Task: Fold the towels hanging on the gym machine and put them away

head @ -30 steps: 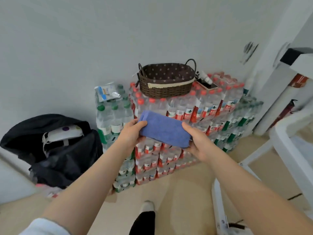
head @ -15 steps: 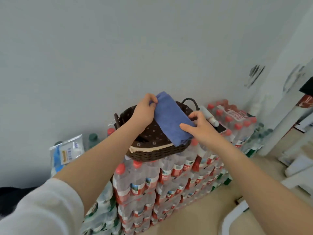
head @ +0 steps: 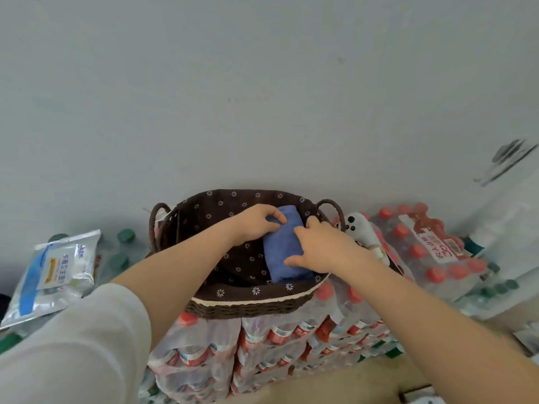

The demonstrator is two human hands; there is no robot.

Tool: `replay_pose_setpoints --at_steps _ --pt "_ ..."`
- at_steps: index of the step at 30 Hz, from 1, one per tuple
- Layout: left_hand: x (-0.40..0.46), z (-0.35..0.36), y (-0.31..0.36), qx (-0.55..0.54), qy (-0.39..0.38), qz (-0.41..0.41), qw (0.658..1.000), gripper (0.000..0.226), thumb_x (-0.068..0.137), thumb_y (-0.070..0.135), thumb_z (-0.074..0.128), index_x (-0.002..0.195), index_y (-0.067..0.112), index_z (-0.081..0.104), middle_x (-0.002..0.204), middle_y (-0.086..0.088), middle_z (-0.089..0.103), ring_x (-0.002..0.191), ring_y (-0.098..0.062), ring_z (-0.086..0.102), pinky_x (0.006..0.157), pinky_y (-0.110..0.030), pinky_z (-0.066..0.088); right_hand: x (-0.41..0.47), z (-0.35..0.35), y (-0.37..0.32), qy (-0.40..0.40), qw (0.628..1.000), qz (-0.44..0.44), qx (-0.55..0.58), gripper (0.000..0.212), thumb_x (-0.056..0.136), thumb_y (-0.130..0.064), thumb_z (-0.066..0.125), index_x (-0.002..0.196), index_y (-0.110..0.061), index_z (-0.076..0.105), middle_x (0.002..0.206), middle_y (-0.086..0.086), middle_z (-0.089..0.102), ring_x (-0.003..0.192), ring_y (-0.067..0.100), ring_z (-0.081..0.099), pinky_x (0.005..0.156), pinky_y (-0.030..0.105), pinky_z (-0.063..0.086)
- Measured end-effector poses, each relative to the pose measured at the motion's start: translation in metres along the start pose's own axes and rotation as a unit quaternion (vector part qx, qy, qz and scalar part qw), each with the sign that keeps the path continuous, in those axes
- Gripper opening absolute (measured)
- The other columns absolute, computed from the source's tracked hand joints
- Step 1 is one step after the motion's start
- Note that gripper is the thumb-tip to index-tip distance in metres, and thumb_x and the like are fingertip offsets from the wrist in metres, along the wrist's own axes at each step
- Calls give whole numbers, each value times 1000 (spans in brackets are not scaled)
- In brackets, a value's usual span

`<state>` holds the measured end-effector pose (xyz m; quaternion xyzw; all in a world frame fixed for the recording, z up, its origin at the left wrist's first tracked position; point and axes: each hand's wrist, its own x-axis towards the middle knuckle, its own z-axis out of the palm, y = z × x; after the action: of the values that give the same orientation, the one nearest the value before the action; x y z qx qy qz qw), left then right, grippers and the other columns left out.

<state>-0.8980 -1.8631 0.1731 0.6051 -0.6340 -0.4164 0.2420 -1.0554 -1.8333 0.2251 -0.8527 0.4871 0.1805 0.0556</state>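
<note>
Blue folded towel [head: 284,246] settles into the lined basket [head: 248,300] at frame centre, my left hand [head: 256,224] and right hand [head: 320,247] pinching its edges; other towels out of view

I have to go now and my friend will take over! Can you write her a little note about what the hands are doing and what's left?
Left hand pinches the far end of the folded blue towel. Right hand rests on its right side, fingers curled over it.
The towel lies inside the brown basket, toward its right side.
Done: this towel is folded and in the basket.
Left: let go. No other towels show here.
</note>
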Motion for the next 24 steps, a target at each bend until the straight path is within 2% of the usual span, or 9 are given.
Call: replay_pose_setpoints --at_steps 2,4,6,11,13,15,19,21,24 --pt "4 6 -7 46 -20 -4 999 26 88 3 52 111 6 61 115 -4 59 103 -12 50 84 -24 37 11 3 2 20 998 -66 7 78 84 -50 58 141 -5 28 148 15 22 133 32 28 103 40 36" --pt "8 12 -14 88 -22 -13 996 26 86 4 52 111 4 61 116 -12 61 103 -18 53 86 -28 39 22 8 4 -59 990 -125 43 100 82 -50 61 148 -4 2 158 9 -5 145 27 4 116 39 21" --pt "9 15 -18 102 -8 -29 994 26 87 8 52 111 11 60 119 -14 58 110 -22 53 90 -27 38 34 20 3 -125 984 -130 1 114 79 -53 63 146 -4 -16 154 7 -26 145 25 -15 119 40 12" --pt "1 14 -14 171 -45 -95 980 44 94 18 41 137 26 35 147 -14 19 130 -35 32 109 -36 25 55 34 3 -179 976 -111 -50 119 76 -69 53 141 -15 -31 147 6 -42 139 26 -31 117 47 -4" --pt "-9 10 -13 240 -58 -115 962 57 94 27 44 146 31 20 154 -12 3 138 -38 18 115 -42 20 58 33 5 -191 973 -120 -51 116 75 -75 47 140 -18 -31 147 5 -41 138 25 -33 115 50 -9" --pt "-24 2 -13 268 -48 -116 955 64 93 31 49 148 25 18 156 -11 6 141 -34 18 116 -40 20 59 33 6 -191 973 -123 -34 115 72 -80 42 141 -22 -30 148 4 -40 138 23 -33 115 53 -11" --pt "-72 -12 -7 260 101 -27 960 43 93 23 50 135 15 46 148 -7 33 138 -24 28 114 -32 22 50 18 -1 -168 979 -117 16 97 74 -84 16 149 -28 -7 156 4 -21 144 24 -19 114 55 -10" --pt "-105 -19 -6 244 201 40 948 32 92 20 51 123 13 58 140 -7 44 134 -23 33 111 -29 24 42 6 -13 -86 984 -138 76 79 84 -72 10 149 -27 19 159 7 -2 146 25 -4 116 52 -3" --pt "-162 -28 -11 264 299 78 913 35 87 26 44 110 10 65 128 -8 54 124 -23 42 104 -29 27 19 -5 -51 96 950 -236 181 50 97 -47 30 134 -18 47 148 6 35 135 23 34 111 39 30"
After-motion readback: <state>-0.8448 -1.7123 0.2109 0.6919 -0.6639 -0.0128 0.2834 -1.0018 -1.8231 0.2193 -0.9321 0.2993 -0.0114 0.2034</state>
